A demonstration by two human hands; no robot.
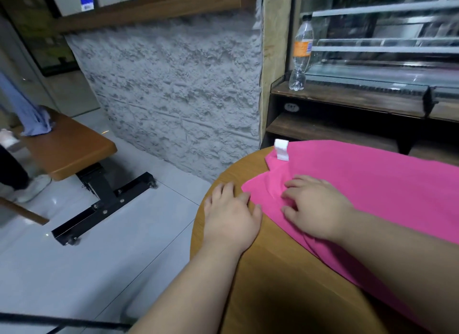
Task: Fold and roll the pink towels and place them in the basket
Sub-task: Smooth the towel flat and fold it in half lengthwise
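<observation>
Fingers of the left hand (231,214) lie straight and spread, palm down on the bare wood of the round table (273,271), with the fingertips touching the near corner of the pink towel (372,184). The right hand (315,207) rests on top of the towel just beside it, its fingers loosely bent and pressing the cloth without pinching it. The towel lies spread over the right side of the table, with a few creases near the hands, and runs out of view at the right edge. A white tag (282,150) stands up at the towel's far corner, close to the table's rim.

Beyond the table a dark wooden shelf (347,97) holds a clear plastic bottle (300,53) with an orange label, well apart from the hands. A rough grey wall (173,97) stands to the left of the shelf. Further left, a brown padded bench (72,145) sits on a black metal base on the pale tiled floor (124,246), and another person's shoe (34,187) shows beside it. The table's curved left edge falls away just beside the left hand, with open floor between it and the bench. A black cable (62,321) crosses the bottom left corner.
</observation>
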